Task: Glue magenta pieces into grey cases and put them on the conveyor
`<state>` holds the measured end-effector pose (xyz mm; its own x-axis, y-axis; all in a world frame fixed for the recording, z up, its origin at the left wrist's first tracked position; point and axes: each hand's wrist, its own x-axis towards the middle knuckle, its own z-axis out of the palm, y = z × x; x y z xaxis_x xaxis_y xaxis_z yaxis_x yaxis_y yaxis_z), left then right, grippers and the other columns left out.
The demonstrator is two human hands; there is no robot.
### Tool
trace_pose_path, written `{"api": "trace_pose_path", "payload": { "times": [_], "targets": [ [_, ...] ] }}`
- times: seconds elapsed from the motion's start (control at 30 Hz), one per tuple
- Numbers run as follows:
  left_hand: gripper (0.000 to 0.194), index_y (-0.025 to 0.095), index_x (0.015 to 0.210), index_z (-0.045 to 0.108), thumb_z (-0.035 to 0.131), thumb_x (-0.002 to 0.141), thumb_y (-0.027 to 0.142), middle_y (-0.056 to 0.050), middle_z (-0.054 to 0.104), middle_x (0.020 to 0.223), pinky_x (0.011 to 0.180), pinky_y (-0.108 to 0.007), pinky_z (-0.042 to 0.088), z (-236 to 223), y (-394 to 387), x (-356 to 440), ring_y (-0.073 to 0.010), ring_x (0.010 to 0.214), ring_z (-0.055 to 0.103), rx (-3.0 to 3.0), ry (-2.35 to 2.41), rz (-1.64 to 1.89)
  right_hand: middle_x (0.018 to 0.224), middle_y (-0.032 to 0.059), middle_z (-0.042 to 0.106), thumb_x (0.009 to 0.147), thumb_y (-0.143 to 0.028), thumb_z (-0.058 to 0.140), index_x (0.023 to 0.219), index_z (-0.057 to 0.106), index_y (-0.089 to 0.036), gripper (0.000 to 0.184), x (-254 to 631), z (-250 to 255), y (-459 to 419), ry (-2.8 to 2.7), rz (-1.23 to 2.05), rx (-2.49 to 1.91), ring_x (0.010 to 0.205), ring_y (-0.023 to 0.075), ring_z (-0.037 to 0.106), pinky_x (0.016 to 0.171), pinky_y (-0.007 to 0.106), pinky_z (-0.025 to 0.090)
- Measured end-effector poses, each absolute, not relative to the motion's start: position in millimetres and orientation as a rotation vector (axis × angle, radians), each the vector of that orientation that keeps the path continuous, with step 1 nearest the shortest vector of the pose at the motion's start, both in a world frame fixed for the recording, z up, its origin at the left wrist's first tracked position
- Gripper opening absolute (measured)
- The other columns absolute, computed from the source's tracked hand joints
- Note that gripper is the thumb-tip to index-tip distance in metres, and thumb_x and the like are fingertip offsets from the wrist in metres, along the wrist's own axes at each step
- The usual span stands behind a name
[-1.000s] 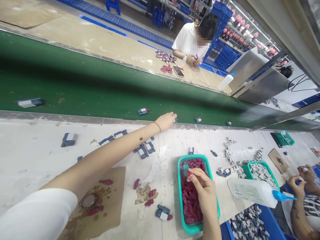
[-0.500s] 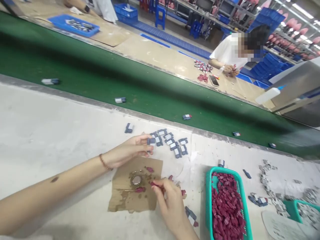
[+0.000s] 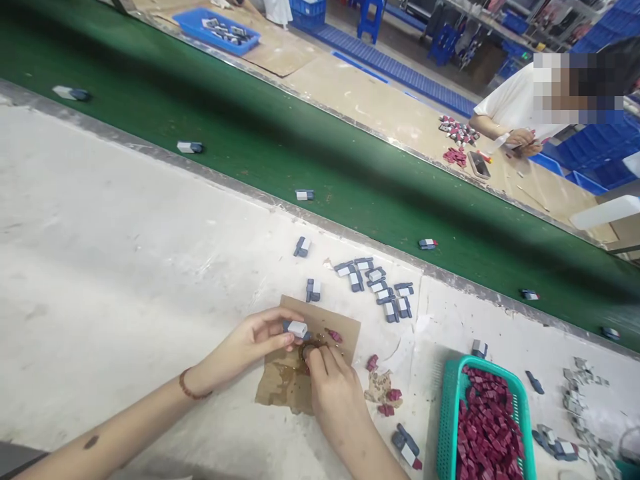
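Note:
My left hand holds a small dark-grey and white plastic part between thumb and fingers, above a stained piece of brown cardboard. Close beside it, my right hand reaches down with pinched fingers at a small round dish, mostly covered by the fingertips. What the right fingers hold is hidden. A small maroon piece lies on the cardboard, in wet brown spots. Beyond the hands, several like grey-white parts lie grouped on the white table, and two lie apart.
At right stands a green basket full of maroon pieces. Loose maroon pieces and a grey-white part with a maroon end lie nearer. A green conveyor belt carries spaced parts. Across it a person works with their hands.
The view has shifted. My left hand has brought the grey-white part from the group to the cardboard. My right hand, earlier pinching a maroon piece, has moved to the round dish.

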<state>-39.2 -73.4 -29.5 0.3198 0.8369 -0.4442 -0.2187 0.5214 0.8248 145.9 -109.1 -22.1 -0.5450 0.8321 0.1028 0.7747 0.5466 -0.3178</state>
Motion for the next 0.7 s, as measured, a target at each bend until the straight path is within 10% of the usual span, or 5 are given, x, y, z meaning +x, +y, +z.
{"api": "trace_pose_path", "payload": {
  "times": [0.33,0.7],
  "targets": [
    [0.025,0.018,0.085,0.068,0.078,0.075,0.037,-0.006,0.071,0.089,0.071,-0.024,0.056,-38.4,-85.0,-31.6,-0.0182,0.084,0.067,0.856,0.99,0.902,0.069,0.0003,0.065,0.094,-0.028,0.053,0.09,0.061,-0.02,0.013,166.7,-11.1,-100.7,-1.521,1.299,-1.362,0.06,0.0149,0.062,0.055,0.024,0.049],
    [0.023,0.016,0.078,0.067,0.08,0.07,0.034,-0.009,0.074,0.086,0.069,-0.027,0.058,-32.5,-89.9,-28.8,-0.0207,0.08,0.07,0.921,1.025,0.879,0.073,0.0017,0.068,0.09,-0.035,0.059,0.088,0.064,-0.02,0.017,152.7,-15.3,-103.1,-1.273,1.431,-1.273,0.064,0.0145,0.063,0.059,0.025,0.051]
  ]
}}
